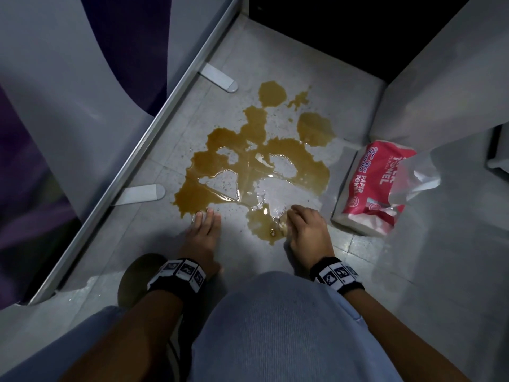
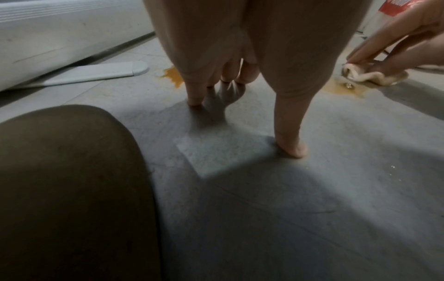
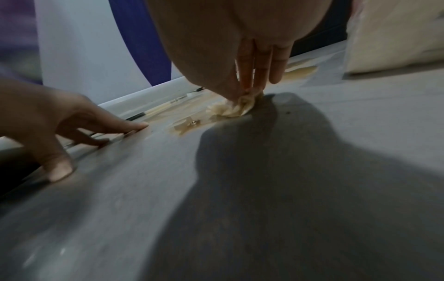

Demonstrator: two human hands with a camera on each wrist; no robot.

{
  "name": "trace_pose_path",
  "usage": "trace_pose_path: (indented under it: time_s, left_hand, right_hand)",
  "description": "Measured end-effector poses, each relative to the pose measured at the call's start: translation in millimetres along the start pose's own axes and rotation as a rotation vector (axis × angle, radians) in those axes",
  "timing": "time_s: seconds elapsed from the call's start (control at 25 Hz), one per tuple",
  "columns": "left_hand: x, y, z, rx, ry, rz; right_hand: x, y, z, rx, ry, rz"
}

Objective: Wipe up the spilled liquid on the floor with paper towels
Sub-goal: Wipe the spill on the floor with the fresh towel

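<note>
Spilled liquid [image 1: 248, 158], brown and glossy, sprawls across the grey floor [image 1: 275, 260] straight ahead of you, and down here at its near edge both of your hands are at floor level. Your left hand [image 1: 202, 238] is released, fingers straight and spread, fingertips [image 2: 195, 99] propped on the floor right at the near-left rim of the puddle, holding nothing. Your right hand [image 1: 308, 230] is grasping a crumpled paper towel [image 3: 234, 109], pinched between thumb and fingers and pressed into the small near lobe of the spill; the wad already looks damp and yellowed. Your knee [image 1: 275, 326] in blue fabric fills the foreground between your forearms, and each wrist carries a black-and-white marker band [image 1: 179, 274]. Further out, the main body of the puddle spreads in joined blobs with bare patches of floor showing through. Off to your right, just beside the spill, lies a red paper towel pack [image 1: 377, 188] with its clear wrapper open. To your left, two flat grey feet [image 1: 143, 193] stick out from a light panel [image 1: 82, 78] along the floor.
</note>
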State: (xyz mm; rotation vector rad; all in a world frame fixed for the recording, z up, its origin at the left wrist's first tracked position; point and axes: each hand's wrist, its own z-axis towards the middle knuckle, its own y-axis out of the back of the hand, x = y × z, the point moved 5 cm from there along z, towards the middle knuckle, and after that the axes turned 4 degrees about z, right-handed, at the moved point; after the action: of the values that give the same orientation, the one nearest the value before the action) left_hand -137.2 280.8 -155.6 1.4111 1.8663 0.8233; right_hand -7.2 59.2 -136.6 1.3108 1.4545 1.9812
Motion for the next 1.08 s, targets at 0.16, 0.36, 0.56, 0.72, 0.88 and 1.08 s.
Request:
trace_pose_path:
  time_s: [0.16,0.36,0.56,0.72,0.88,1.08]
  left_hand:
    - [0,6,-5,-0.005,0.012,-0.025]
    - [-6,25,-8,-0.016,0.023,-0.037]
    - [-8,28,-10,0.011,0.034,-0.031]
    - [-3,20,-8,0.066,0.058,-0.029]
    - [-2,14,-6,0.067,0.055,-0.054]
    - [-2,10,-4,0.068,0.055,-0.087]
  right_hand:
    - [-1,-10,-22,0.039,0.084,0.024]
    - [10,-9,-36,-0.008,0.095,-0.016]
    - [28,-20,-39,-0.030,0.197,0.036]
    - [41,-26,-26,-0.012,0.261,-0.043]
    - [48,-28,-1,0.000,0.246,-0.065]
    - [49,-34,36,0.004,0.181,-0.070]
